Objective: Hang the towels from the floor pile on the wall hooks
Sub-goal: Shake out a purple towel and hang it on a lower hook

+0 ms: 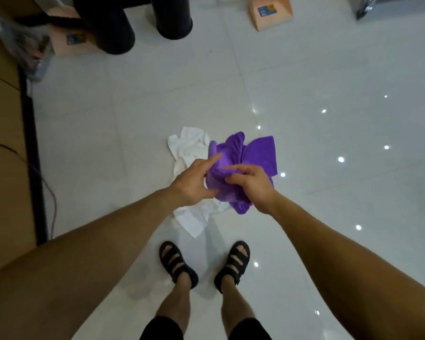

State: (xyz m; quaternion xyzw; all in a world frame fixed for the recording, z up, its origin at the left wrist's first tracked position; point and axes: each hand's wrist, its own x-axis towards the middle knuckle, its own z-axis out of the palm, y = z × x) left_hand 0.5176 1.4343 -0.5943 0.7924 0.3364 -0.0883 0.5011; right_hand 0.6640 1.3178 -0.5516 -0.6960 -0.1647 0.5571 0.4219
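Observation:
A purple towel (233, 153) is bunched up in front of me above the floor pile. My right hand (250, 185) grips it, fingers curled round a fold near its middle. My left hand (194, 180) is beside it on the left, its forefinger stretched out and touching the purple cloth. A flat purple part (261, 153) spreads out to the right; I cannot tell whether it is the same towel. Under and left of my hands a crumpled white towel (189, 148) lies on the glossy white tiled floor (133, 119). No wall hooks are in view.
My feet in black sandals (177, 263) stand just behind the pile. A wooden wall with a dark skirting (32, 143) runs along the left, with a thin cable beside it. Two black cylinders (113, 23) and cardboard boxes (270, 13) stand farther off.

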